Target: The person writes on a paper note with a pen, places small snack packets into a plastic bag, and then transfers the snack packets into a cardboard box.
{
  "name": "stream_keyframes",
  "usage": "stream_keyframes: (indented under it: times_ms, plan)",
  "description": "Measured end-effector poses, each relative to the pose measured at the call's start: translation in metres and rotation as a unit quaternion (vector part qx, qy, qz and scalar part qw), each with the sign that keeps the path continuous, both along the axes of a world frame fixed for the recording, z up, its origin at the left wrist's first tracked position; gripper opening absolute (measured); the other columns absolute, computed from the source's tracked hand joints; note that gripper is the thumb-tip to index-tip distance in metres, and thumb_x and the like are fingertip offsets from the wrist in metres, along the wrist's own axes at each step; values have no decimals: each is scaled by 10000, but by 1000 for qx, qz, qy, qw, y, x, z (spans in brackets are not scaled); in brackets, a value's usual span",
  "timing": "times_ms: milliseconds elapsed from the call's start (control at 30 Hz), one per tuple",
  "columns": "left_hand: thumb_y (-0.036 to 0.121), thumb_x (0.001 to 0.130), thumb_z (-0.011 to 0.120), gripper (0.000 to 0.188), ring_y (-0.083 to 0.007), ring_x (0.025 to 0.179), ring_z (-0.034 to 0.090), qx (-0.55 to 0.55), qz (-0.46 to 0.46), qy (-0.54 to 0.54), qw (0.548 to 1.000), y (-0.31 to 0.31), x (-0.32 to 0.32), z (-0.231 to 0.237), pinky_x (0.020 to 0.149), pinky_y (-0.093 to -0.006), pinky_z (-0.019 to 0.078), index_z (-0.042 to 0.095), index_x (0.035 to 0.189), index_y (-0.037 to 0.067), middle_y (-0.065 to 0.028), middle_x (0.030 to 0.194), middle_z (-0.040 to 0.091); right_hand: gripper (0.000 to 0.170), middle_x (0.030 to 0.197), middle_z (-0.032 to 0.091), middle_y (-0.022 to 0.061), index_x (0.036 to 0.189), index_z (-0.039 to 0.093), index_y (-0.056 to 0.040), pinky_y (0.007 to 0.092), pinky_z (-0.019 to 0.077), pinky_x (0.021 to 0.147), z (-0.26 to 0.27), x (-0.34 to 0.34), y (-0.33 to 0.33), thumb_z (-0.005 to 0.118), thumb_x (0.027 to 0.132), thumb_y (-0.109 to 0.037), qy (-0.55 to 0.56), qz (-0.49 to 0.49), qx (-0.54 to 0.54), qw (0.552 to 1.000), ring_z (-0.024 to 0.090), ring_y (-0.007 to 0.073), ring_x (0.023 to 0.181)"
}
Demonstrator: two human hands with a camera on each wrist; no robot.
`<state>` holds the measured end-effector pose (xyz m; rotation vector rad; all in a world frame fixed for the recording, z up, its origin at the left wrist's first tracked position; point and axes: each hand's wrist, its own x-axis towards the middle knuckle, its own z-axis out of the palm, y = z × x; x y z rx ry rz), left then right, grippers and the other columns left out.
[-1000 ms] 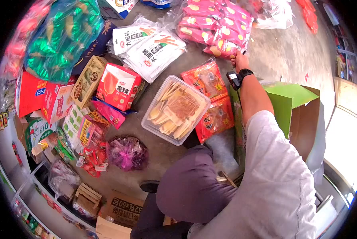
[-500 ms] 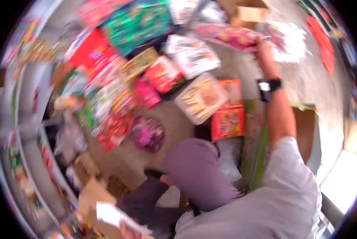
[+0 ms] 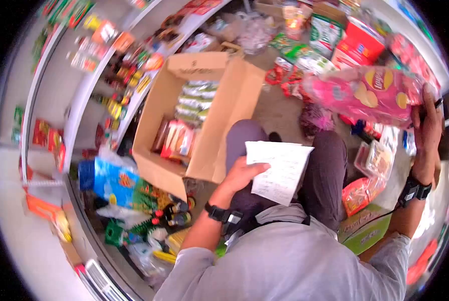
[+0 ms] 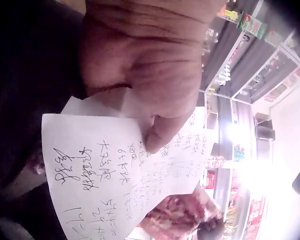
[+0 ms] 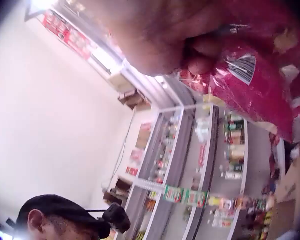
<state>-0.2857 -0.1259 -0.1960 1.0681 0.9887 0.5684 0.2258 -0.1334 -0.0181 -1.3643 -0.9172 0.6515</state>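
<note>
My left hand (image 3: 240, 174) pinches a white sheet of paper (image 3: 283, 170) over my lap, thumb on top. Rows of handwriting cover the paper (image 4: 85, 175) in the left wrist view, and a second sheet edge shows behind it. At the right, my raised right hand (image 3: 427, 128) grips one end of a clear plastic bag of pink chip packets (image 3: 385, 95), held up above the floor goods. In the right wrist view, fingers of the right hand (image 5: 145, 35) curl at the gathered end of the pink bag (image 5: 262, 97).
To my left stands an open cardboard box (image 3: 242, 105) with green-and-white packets (image 3: 197, 100) and red packets (image 3: 179, 140) inside. Shelves (image 3: 91, 95) of bottles run along the left. A clear tub (image 3: 374, 159), orange packets (image 3: 363, 194) and a green box (image 3: 367, 233) sit to the right.
The pink chip bag has left the floor and come up beside me in my right hand. My left hand and the paper have come into view over my lap. The head view has turned left.
</note>
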Motion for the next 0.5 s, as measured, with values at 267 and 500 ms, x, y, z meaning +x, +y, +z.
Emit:
stream_keyframes:
  times_ms: [267,500]
  plan:
    - [135,934,699,311,-119,1006,643,49,41,-119,991,-9,-42,-27,911,-302,516,678,1210,-8,-36,1117,712,363,506,426,-41,876,598,-128,251,203,429,58,-291,94,538,1009,-461,-124,210,-18,970,338,61,414]
    - [140,928,705,296,-123,995,653,7,94,-196,976,-6,-48,-27,890,-304,526,689,1192,6,-43,1111,717,422,732,656,19,915,668,-47,235,279,416,29,-369,98,511,1038,-419,-96,325,-73,938,435,60,466]
